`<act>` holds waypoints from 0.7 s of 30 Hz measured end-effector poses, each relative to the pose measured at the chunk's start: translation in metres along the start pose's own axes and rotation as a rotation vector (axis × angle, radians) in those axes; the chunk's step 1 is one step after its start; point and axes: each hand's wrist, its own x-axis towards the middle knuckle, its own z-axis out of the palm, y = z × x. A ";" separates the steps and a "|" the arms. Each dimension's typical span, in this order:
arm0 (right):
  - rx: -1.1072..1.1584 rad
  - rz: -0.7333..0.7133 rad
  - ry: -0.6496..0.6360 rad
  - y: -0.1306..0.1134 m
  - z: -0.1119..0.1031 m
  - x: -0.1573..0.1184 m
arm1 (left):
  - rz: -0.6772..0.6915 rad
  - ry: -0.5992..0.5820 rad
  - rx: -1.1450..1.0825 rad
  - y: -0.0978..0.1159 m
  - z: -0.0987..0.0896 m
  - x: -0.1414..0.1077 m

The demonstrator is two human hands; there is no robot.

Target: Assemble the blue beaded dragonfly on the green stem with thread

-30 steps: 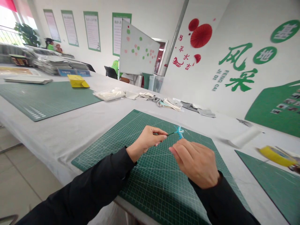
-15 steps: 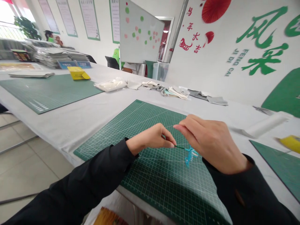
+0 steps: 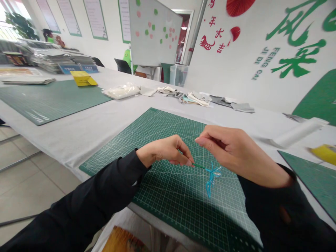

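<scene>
My left hand [image 3: 170,151] pinches the end of a thin green stem [image 3: 200,166] above the cutting mat. At the stem's other end is a blue looped flower-like piece [image 3: 210,176] with small white beads, one loop hanging down. My right hand [image 3: 223,145] is raised just above and to the right of the blue piece, thumb and fingertips pressed together; whatever is between them is hidden or too small to name. A green gridded cutting mat [image 3: 147,136] lies below both hands.
Another green mat [image 3: 57,101] lies at the left with a yellow packet [image 3: 82,78] on it. A plastic bag [image 3: 122,91] and fabric scraps [image 3: 196,99] lie along the far side. At the right are a white roll [image 3: 301,133], a yellow object [image 3: 324,154] and a third mat [image 3: 315,185].
The blue piece now shows more fully, with its loop hanging lower. My right hand has turned slightly and sits farther from it. The camera view has shifted a little.
</scene>
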 end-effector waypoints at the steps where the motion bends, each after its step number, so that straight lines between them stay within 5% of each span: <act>1: 0.052 0.034 -0.016 0.000 0.000 0.000 | -0.001 -0.001 0.007 0.000 0.000 0.000; 12: 0.314 0.229 -0.175 0.009 -0.009 0.000 | 0.010 -0.006 0.052 0.000 0.000 -0.002; 21: 0.515 0.302 -0.150 0.008 0.003 0.006 | 0.014 -0.063 0.059 -0.001 0.001 -0.001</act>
